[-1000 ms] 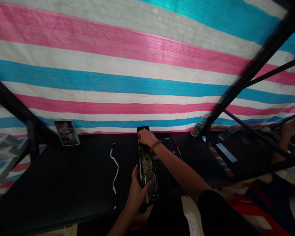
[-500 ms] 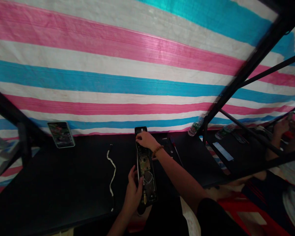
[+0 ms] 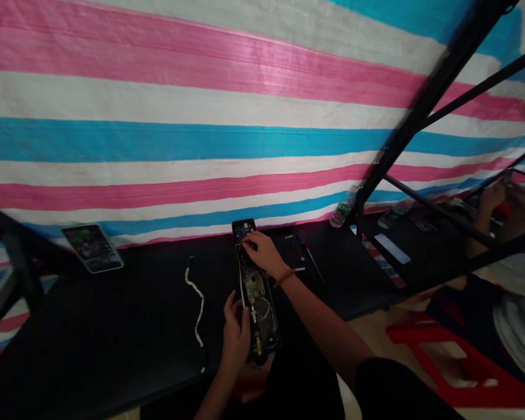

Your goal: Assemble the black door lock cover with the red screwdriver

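Observation:
A long, narrow black electronic device (image 3: 255,283) lies opened on the black table, its circuit board, thin wires and a brass connector (image 3: 258,344) exposed. A white cable (image 3: 240,274) runs along its left side. My left hand (image 3: 236,335) holds the lower left edge, thumb against the housing beside the cable. Over the upper part, my right hand (image 3: 262,252) has its fingertips pinched together close to the cable's upper stretch. What lies between those fingertips is too small and dark to make out.
A loose white cable (image 3: 200,309) lies on the left of the table (image 3: 126,326). A tablet-like screen (image 3: 93,248) leans at the back. Rightward are a screwdriver (image 3: 310,256), a bottle (image 3: 340,214), a black frame post (image 3: 387,157), a phone (image 3: 392,248) and another person's hands (image 3: 503,204).
My right hand has shifted slightly down the device from near its top end, fingers still pinched. My left hand stays at the lower left edge. The camera view has turned a little.

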`<state>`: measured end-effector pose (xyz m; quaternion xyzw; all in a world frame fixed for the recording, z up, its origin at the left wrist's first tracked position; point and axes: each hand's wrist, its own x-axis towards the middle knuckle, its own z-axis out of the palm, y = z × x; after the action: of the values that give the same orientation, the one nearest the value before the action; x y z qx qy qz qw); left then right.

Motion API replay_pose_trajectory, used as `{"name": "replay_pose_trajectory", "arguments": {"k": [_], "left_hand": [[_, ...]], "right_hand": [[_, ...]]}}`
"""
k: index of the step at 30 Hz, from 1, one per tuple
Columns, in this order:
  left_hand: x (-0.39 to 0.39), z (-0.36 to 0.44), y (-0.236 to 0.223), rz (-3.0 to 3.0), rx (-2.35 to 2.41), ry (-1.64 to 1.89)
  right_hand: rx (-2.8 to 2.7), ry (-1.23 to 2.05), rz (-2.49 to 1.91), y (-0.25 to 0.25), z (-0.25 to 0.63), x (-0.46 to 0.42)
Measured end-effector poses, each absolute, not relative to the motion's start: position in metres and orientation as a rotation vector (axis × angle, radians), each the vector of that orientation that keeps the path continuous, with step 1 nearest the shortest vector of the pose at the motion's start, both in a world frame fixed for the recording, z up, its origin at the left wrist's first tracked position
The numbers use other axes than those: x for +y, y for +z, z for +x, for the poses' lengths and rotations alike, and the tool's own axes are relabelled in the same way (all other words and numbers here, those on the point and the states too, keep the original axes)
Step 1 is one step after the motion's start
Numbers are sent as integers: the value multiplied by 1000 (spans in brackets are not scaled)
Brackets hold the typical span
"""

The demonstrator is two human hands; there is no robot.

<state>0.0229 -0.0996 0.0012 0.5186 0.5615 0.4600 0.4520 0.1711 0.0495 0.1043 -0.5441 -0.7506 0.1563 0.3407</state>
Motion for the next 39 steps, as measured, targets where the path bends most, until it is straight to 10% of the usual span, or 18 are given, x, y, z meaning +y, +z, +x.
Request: {"name": "replay_pose_trajectory", "arguments": {"k": [39], "left_hand": [[-52,-93,41,1610,2090,783]], "right_hand": [[-1443,411,-1584,-7,204,-86]]}}
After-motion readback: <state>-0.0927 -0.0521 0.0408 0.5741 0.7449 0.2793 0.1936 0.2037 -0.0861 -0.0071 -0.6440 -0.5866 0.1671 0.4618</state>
